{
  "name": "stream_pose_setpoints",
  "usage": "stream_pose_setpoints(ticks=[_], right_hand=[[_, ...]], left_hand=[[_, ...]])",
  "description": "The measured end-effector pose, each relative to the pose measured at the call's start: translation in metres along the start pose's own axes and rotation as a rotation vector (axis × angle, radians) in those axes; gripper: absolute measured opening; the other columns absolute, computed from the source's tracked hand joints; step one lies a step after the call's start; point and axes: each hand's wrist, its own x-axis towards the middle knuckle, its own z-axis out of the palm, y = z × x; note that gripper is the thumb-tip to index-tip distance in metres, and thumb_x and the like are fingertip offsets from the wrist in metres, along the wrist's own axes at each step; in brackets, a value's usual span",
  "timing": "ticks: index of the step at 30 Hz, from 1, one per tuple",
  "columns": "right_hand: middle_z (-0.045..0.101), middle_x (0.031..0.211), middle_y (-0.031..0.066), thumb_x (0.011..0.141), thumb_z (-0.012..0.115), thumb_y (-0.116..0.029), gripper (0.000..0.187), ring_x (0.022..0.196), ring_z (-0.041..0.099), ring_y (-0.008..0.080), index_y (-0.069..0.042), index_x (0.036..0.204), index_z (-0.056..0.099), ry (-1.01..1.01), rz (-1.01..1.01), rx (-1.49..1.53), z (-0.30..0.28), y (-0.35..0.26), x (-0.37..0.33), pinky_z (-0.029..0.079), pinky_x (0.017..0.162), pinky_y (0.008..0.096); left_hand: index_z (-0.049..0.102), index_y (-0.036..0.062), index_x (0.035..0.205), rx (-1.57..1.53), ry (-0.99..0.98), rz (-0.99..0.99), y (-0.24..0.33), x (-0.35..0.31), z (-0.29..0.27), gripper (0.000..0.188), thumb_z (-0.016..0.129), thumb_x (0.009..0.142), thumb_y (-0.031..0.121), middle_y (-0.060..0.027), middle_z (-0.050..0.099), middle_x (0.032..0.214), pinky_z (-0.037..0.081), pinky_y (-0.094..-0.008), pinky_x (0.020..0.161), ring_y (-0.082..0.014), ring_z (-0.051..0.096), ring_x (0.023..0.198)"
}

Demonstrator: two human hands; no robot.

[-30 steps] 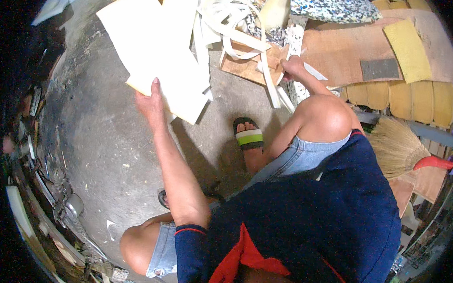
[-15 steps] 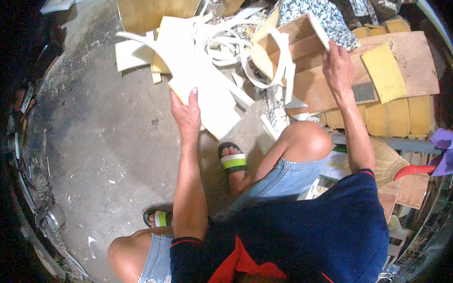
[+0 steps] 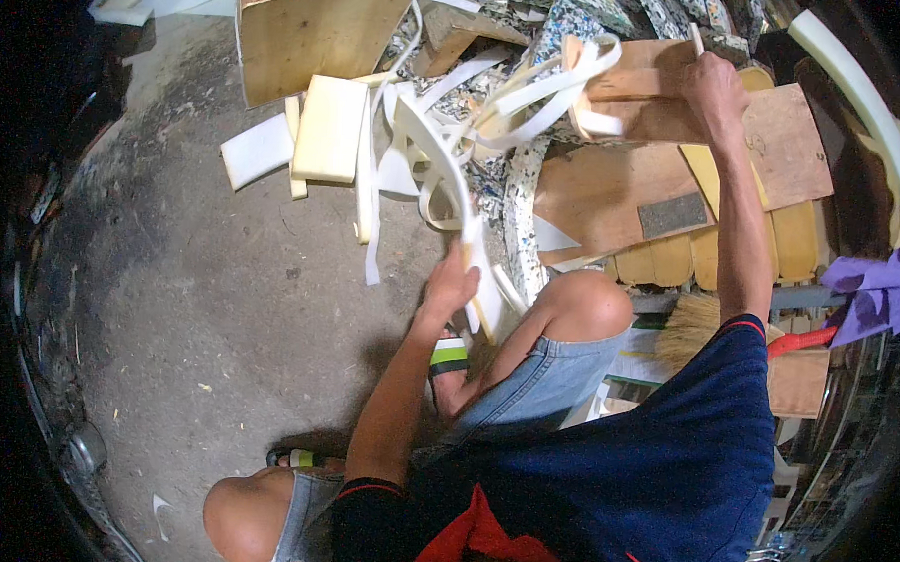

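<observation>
My left hand (image 3: 452, 284) is closed around the near end of a white foam sheet (image 3: 452, 167). The sheet stands almost edge-on and curves away toward the far side. My right hand (image 3: 716, 92) grips the right edge of an open plywood box-like frame (image 3: 640, 87), its fingers partly hidden. White foam strips (image 3: 546, 91) loop over the frame's left end and trail down to the left. Beneath the frame lies a plywood board (image 3: 597, 187) with a dark grey patch.
A yellowish foam block (image 3: 330, 128) and a white foam piece (image 3: 256, 150) lie on the concrete floor (image 3: 231, 303). Behind them stands a large wooden box (image 3: 325, 39). Yellow foam rolls (image 3: 659, 264), a straw broom (image 3: 691, 329) and purple cloth (image 3: 871, 286) are at the right.
My left hand has moved right and nearer, turning the foam sheet from flat to edge-on. My right hand has shifted right with the plywood frame, and the strips have shifted too.
</observation>
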Motion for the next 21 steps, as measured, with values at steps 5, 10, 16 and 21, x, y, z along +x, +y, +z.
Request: stream_pose_setpoints(ticks=[5,10,16,21], right_hand=[[0.068,0.1,0.0215,0.092,0.062,-0.028,0.027,0.089,0.071,0.0423,-0.003,0.101,0.063,0.333,-0.114,-0.003,0.007,0.009,0.01,0.058,0.07,0.0528],[0.065,0.101,0.0193,0.092,0.062,-0.029,0.026,0.085,0.07,0.0407,-0.006,0.104,0.058,0.513,-0.033,0.026,-0.001,0.016,0.037,0.058,0.068,0.0527],[0.066,0.1,0.0191,0.092,0.062,-0.03,0.025,0.085,0.07,0.0423,-0.007,0.101,0.061,0.52,-0.006,0.032,-0.007,0.006,0.058,0.058,0.068,0.0534],[0.068,0.096,0.0216,0.093,0.058,-0.028,0.027,0.084,0.068,0.0459,-0.003,0.1,0.064,0.447,-0.056,0.189,-0.014,-0.017,0.037,0.055,0.073,0.0555]], left_hand=[[0.051,0.0022,0.136,-0.235,-0.237,0.435,0.044,0.007,0.007,0.053,0.061,0.089,0.023,-0.0222,0.069,0.113,0.054,-0.0446,0.087,-0.0348,0.068,0.1],[0.051,-0.0032,0.135,-0.436,-0.149,-0.094,0.024,0.009,0.013,0.056,0.066,0.085,0.019,-0.0183,0.069,0.112,0.059,-0.0359,0.057,-0.0239,0.071,0.088],[0.008,-0.0069,0.156,0.088,0.375,-0.274,-0.004,-0.015,-0.007,0.117,0.085,0.076,0.032,-0.0385,0.034,0.149,0.036,-0.0572,0.113,-0.0501,0.039,0.138],[0.023,-0.0062,0.153,-0.142,0.735,0.066,0.051,-0.009,-0.086,0.106,0.084,0.078,0.036,-0.0358,0.029,0.153,0.03,-0.0516,0.117,-0.0466,0.035,0.14]])
